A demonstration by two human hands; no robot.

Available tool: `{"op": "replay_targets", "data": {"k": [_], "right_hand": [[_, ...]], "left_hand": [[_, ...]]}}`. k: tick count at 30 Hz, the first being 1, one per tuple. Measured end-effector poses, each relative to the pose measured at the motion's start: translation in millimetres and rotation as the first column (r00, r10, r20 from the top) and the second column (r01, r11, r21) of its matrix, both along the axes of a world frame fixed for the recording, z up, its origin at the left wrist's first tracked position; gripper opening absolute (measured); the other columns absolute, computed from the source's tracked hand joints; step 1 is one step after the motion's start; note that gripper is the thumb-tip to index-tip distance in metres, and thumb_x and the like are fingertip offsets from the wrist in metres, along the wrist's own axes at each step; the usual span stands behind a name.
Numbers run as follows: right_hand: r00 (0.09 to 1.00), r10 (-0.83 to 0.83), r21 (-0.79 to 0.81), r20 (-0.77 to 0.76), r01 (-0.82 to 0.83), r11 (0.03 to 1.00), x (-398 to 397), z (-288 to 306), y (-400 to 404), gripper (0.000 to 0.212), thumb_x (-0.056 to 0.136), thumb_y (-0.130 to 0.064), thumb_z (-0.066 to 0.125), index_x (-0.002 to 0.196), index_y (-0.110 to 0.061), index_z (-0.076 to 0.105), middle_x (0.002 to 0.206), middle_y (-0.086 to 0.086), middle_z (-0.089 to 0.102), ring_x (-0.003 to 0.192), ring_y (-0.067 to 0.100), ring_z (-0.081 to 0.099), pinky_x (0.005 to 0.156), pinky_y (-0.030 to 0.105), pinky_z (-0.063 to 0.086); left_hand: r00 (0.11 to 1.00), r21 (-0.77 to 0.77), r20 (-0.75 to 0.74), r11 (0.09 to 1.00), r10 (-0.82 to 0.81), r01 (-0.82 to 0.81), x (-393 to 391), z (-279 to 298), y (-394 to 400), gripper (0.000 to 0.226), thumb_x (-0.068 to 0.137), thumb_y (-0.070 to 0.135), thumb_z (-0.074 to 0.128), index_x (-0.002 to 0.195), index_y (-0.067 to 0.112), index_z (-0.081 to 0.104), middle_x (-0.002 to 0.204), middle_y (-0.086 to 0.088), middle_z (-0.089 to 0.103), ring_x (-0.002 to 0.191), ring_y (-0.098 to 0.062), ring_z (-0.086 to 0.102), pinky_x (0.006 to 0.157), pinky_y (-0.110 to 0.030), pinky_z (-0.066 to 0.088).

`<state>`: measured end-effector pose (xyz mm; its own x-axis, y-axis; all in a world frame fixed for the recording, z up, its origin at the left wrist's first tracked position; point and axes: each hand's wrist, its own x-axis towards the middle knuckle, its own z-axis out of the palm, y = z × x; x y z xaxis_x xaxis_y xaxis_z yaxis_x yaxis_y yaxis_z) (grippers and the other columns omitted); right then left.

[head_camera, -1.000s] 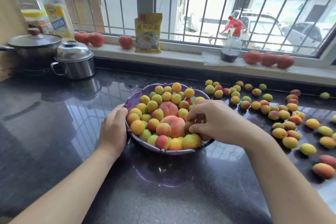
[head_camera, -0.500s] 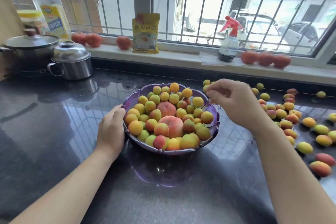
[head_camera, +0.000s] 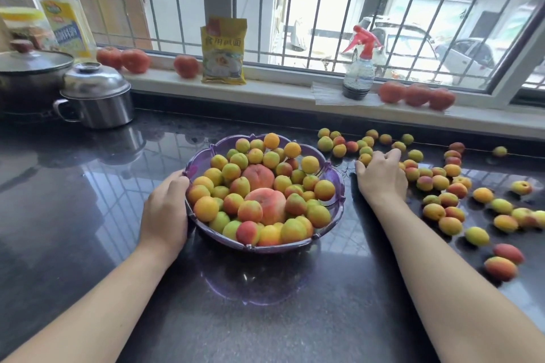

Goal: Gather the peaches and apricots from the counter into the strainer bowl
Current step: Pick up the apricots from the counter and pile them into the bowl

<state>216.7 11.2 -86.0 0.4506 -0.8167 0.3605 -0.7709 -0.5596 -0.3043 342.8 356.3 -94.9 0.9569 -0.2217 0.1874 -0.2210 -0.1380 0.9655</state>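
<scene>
right hand [head_camera: 380, 178] fingers [head_camera: 393, 154] are curled down among the nearest apricots [head_camera: 365, 158], can't tell if any is actually gripped yet. the loose fruit is spread right and back from there, so this hand is the nearer one. left hand [head_camera: 166, 211] holds the bowl [head_camera: 339, 186] rim, just left of the right hand, heaped with fruit.
</scene>
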Motion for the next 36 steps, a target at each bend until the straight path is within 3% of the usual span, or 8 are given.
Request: {"op": "replay_targets", "data": {"k": [3,7,14,19,26,29,32,36], "right_hand": [[0.999,-0.054,-0.010,-0.005,0.054,0.998,5,0,-3,0.041,0.102,-0.042,0.053,0.116,-0.005,0.062,0.128,0.017,0.044,0.098,0.041,0.062,0.072,0.037,0.037],[0.997,-0.018,-0.043,0.071,0.021,0.999,5,-2,-1,0.034,0.099,-0.037,0.059,0.110,-0.005,0.063,0.125,0.017,0.045,0.097,0.042,0.061,0.075,0.039,0.045],[0.834,0.168,0.083,0.525,-0.247,0.965,-15,12,22,0.021,0.090,-0.018,0.063,0.110,-0.011,0.063,0.102,0.009,0.066,0.091,0.026,0.062,0.076,0.031,0.045],[0.628,0.439,0.179,0.643,-0.680,0.711,-36,70,76,0.030,0.096,-0.016,0.067,0.123,-0.027,0.066,0.108,-0.006,0.072,0.097,0.012,0.070,0.084,0.029,0.057],[0.509,0.758,0.330,0.408,-0.856,0.398,-43,93,132,0.029,0.100,-0.015,0.061,0.124,-0.028,0.070,0.111,-0.005,0.068,0.098,0.011,0.069,0.084,0.028,0.059],[0.557,0.791,0.295,0.254,-0.823,0.485,-42,88,137,0.032,0.092,-0.024,0.073,0.120,-0.038,0.068,0.097,-0.008,0.070,0.076,0.014,0.064,0.067,0.029,0.056],[0.567,0.808,0.247,0.160,-0.815,0.524,-37,81,145,0.020,0.086,-0.030,0.078,0.103,-0.038,0.071,0.089,-0.011,0.067,0.078,0.010,0.061,0.066,0.026,0.054],[0.550,0.827,0.253,0.117,-0.822,0.511,-37,79,148,0.015,0.088,-0.028,0.077,0.099,-0.036,0.073,0.081,-0.019,0.061,0.084,0.002,0.058,0.065,0.016,0.047]], "left_hand": [[1.000,-0.009,0.004,1.000,-0.006,0.006,1,0,0,0.044,0.088,0.041,0.036,0.090,0.013,0.070,0.090,-0.006,0.071,0.094,-0.033,0.062,0.085,-0.049,0.049],[1.000,0.014,0.028,1.000,0.003,-0.003,0,0,0,0.042,0.088,0.040,0.035,0.089,0.013,0.068,0.088,-0.001,0.071,0.085,-0.020,0.056,0.074,-0.022,0.045],[0.999,0.042,0.030,0.999,0.010,-0.012,1,0,0,0.043,0.089,0.040,0.035,0.091,0.014,0.069,0.088,0.003,0.071,0.086,-0.009,0.059,0.075,-0.023,0.046],[1.000,0.037,0.026,0.999,-0.001,0.000,-1,1,0,0.042,0.089,0.040,0.035,0.087,0.016,0.069,0.083,0.010,0.070,0.084,-0.006,0.060,0.073,-0.024,0.045],[1.000,0.039,0.013,0.999,0.019,-0.020,-2,3,0,0.042,0.088,0.041,0.035,0.087,0.016,0.070,0.083,0.004,0.071,0.082,-0.010,0.061,0.076,-0.034,0.047],[1.000,0.044,0.016,0.999,0.021,-0.022,-1,2,0,0.042,0.088,0.041,0.036,0.086,0.018,0.071,0.082,0.004,0.071,0.084,-0.012,0.062,0.078,-0.037,0.048],[0.999,0.051,0.024,0.998,0.024,-0.025,0,2,0,0.044,0.089,0.041,0.035,0.088,0.015,0.070,0.086,-0.003,0.072,0.090,-0.027,0.062,0.082,-0.046,0.050],[1.000,0.046,0.016,0.999,0.009,-0.010,-2,3,0,0.038,0.088,0.041,0.035,0.075,0.023,0.065,0.075,0.007,0.068,0.079,-0.014,0.058,0.075,-0.035,0.047]]}}
